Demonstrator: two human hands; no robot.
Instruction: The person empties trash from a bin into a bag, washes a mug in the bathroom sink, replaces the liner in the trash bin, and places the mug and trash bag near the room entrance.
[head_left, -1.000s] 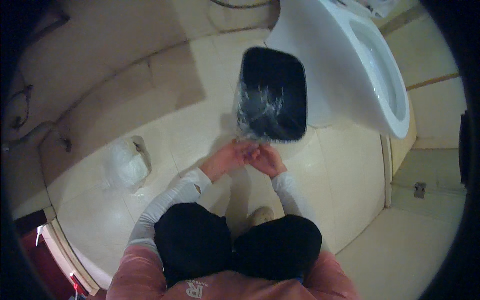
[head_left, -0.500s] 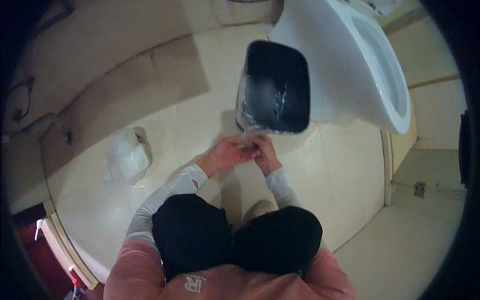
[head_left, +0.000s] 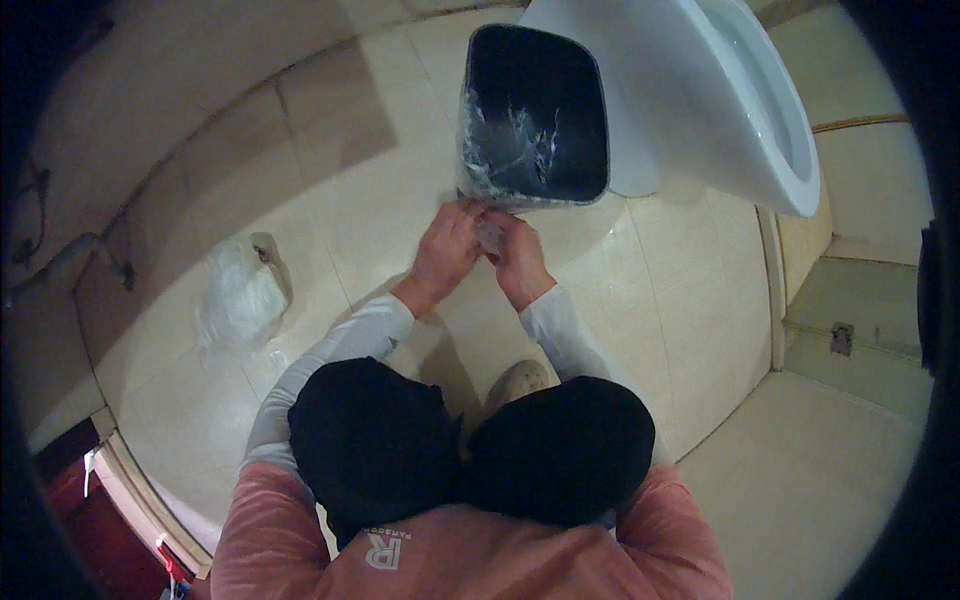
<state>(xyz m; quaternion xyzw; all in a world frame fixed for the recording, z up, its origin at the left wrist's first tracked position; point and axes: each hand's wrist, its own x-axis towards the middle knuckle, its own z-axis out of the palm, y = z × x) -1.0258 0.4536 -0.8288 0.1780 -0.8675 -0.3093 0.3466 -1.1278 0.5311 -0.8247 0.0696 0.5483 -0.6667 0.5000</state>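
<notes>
A black waste bin [head_left: 585,130] stands on the floor ahead of me beside the toilet, its open mouth facing up. Clear plastic film clings to its inside and left wall. At the near edge of the bin, my left hand [head_left: 442,258] and my right hand [head_left: 522,265] are side by side, fingers closed on a gathered bit of clear plastic bag [head_left: 489,236]. The fingertips are partly hidden by the backs of the hands. To the left on the floor lies a whitish, filled plastic bag [head_left: 247,297].
A white toilet [head_left: 690,110] rises right of the bin. Pipes [head_left: 95,245] run along the left wall. A glass panel with a metal hinge [head_left: 842,339] is at the right, and a doorway with a reddish floor [head_left: 85,520] at lower left. My shoe [head_left: 520,382] shows between my knees.
The bin, hands and floor bag all appear higher in the picture. My hands have turned, and a bunched piece of clear plastic now shows between them.
</notes>
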